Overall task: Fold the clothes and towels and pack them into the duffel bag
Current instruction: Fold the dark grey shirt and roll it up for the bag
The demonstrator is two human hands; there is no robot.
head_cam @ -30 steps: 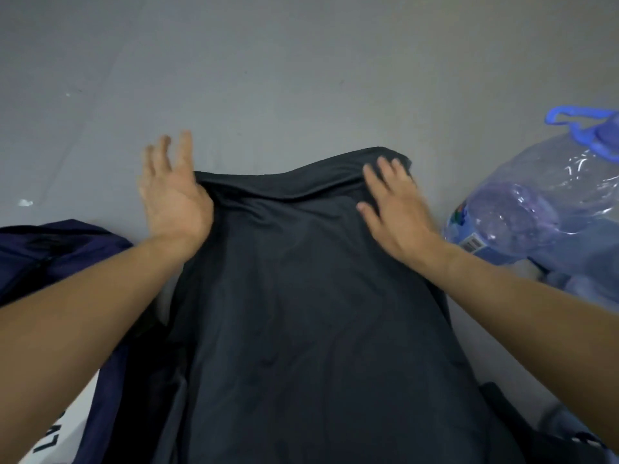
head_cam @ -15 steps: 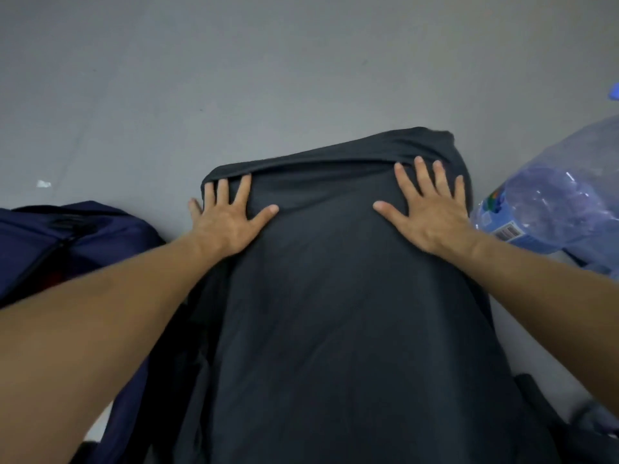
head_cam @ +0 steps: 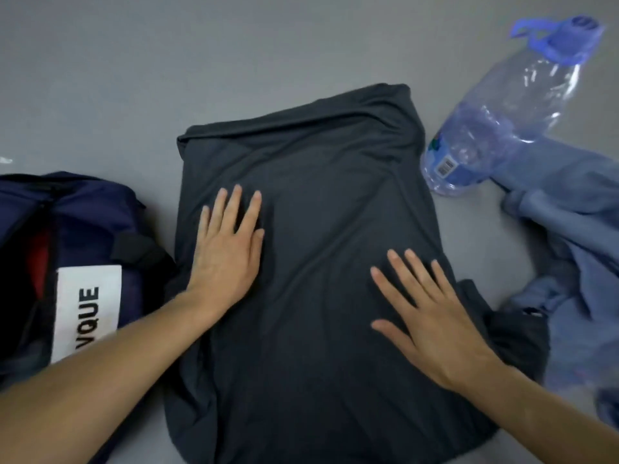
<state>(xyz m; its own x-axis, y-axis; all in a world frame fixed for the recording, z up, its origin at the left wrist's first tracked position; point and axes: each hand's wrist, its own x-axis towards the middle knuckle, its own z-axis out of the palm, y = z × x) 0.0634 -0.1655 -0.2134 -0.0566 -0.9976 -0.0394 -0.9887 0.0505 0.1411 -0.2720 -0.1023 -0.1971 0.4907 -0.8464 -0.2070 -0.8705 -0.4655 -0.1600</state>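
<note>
The grey floor (head_cam: 134, 78) carries everything. The dark garment (head_cam: 318, 195) lies spread on it in the middle, already folded into a rough rectangle with its far edge doubled over and rumpled. It looks too large to pack as it lies, so I judge at least one more fold is needed.

To the left of the dark garment, touching its edge, the navy duffel bag (head_cam: 83, 212) stands open. Something red (head_cam: 38, 259) shows inside, so packing seems to have begun. To the garment's right a blue garment (head_cam: 569, 229) lies crumpled and unfolded, clearly work left to do. A clear water bottle (head_cam: 502, 112) lies on its side just beyond the dark garment's far right corner.

The left hand (head_cam: 227, 259) lies flat on the dark garment's left half, fingers straight and only slightly parted. The right hand (head_cam: 435, 323) rests flat nearer its right edge, fingers spread and thumb out. Neither hand grasps cloth; this reads as smoothing. Overall the task looks early to midway.
</note>
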